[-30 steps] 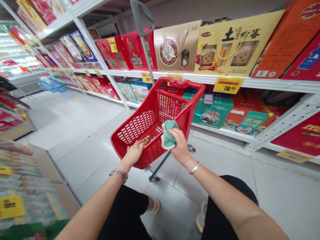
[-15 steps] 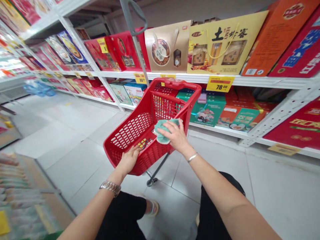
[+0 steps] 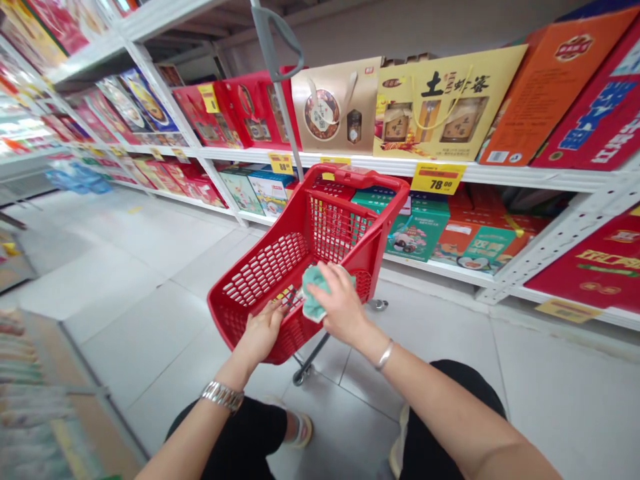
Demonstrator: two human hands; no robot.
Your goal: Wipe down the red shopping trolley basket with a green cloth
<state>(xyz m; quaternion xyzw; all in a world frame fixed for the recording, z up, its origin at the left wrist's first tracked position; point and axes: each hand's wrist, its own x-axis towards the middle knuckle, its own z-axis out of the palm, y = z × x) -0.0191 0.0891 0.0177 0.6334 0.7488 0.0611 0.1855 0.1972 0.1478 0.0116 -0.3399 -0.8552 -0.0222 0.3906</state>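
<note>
A red plastic shopping basket on wheels stands tilted on the tiled floor in front of me. My left hand grips its near rim, fingers curled over the edge. My right hand presses a teal cloth against the basket's near right rim, fingers closed on the cloth. A grey pull handle rises from the basket's far side. I wear a metal watch on the left wrist and a thin bracelet on the right.
White store shelves run along the right and back, filled with red, gold and orange gift boxes and yellow price tags. Lower shelves hold green and red boxes. More shelving with goods lies at the left. My knees and shoes show below.
My right hand with the cloth has slid down and left along the basket's rim. The left hand kept its grip on the near rim. The view shifted slightly.
</note>
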